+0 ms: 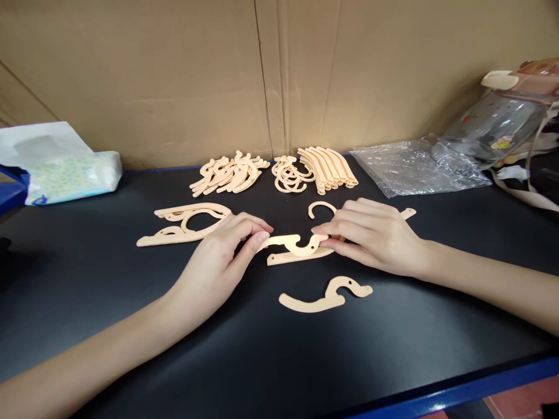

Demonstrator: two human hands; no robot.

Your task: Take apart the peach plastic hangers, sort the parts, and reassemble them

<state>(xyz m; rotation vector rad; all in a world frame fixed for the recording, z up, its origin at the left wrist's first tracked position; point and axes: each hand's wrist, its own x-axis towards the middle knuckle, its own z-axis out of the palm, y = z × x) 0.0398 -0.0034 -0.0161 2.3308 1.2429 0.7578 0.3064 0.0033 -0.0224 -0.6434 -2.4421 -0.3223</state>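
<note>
Between my hands is a cream, curved hanger arm [301, 247] with a small hole near its right end. My left hand [231, 244] pinches its left end between thumb and fingers. The fingers of my right hand [371, 235] close on its right end. Just under it lies a straighter hanger bar [283, 258], partly hidden by the arm and my right hand. A hanger hook [321, 208] shows behind my right fingertips. Nearer to me, a second curved hanger arm [327, 297] lies flat. Left of my left hand rests a folded, assembled hanger [183, 230].
At the back lie a pile of curved arms [233, 173], several loose hooks [290, 174] and a stack of bars [327, 169]. A clear plastic bag [410, 166] and a bottle [502, 125] are at right. A tissue pack [74, 174] is at left, cardboard [174, 75] behind.
</note>
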